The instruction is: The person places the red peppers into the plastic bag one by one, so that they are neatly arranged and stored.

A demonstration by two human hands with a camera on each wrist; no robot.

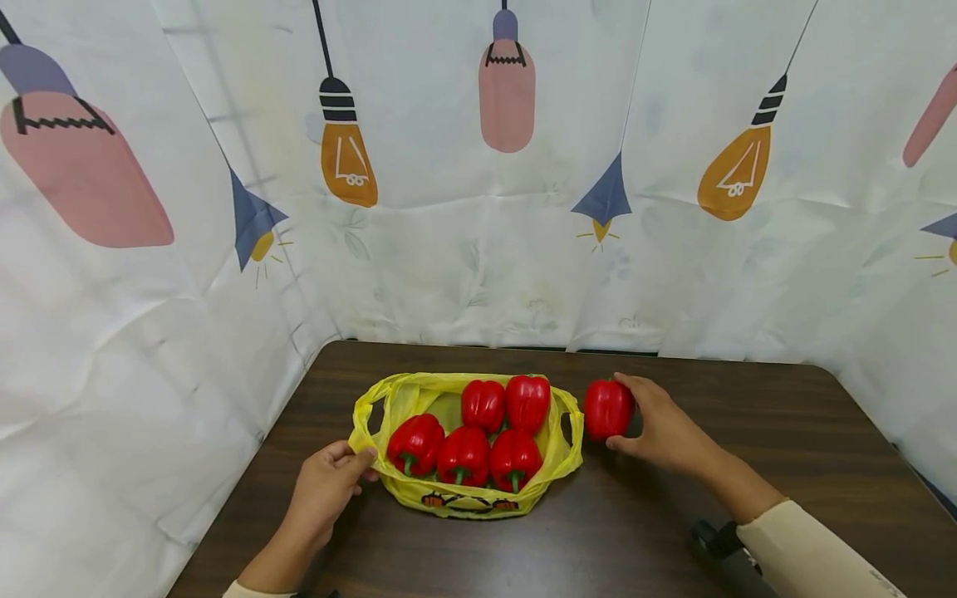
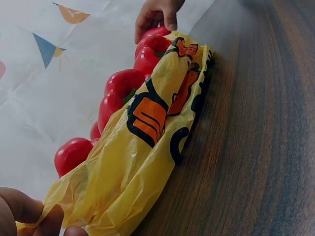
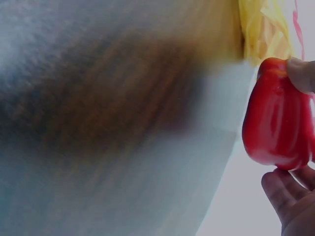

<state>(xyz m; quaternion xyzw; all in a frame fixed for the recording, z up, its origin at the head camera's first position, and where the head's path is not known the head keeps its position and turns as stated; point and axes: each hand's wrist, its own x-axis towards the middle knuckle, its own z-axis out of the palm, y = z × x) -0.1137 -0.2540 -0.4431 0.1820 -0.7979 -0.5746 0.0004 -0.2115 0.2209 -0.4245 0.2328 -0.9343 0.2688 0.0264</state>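
Note:
A yellow plastic bag (image 1: pixel 407 496) lies with its mouth spread wide on the table, and several red bell peppers (image 1: pixel 463 455) sit inside it. My left hand (image 1: pixel 326 484) pinches the bag's left edge between thumb and fingers; the left wrist view shows the thin plastic (image 2: pixel 106 184) caught there. Just off the bag's right side, my right hand (image 1: pixel 661 425) grips another red bell pepper (image 1: pixel 607 409), thumb at one end and fingers at the other. That pepper (image 3: pixel 276 118) shows whole and glossy in the right wrist view.
The dark wooden table (image 1: pixel 748 415) extends on both sides of the bag. Behind it hangs a white cloth (image 1: pixel 449 274) printed with lamps and bulbs. A black strap device (image 1: pixel 716 540) is on the right wrist by the cream sleeve (image 1: pixel 811 552).

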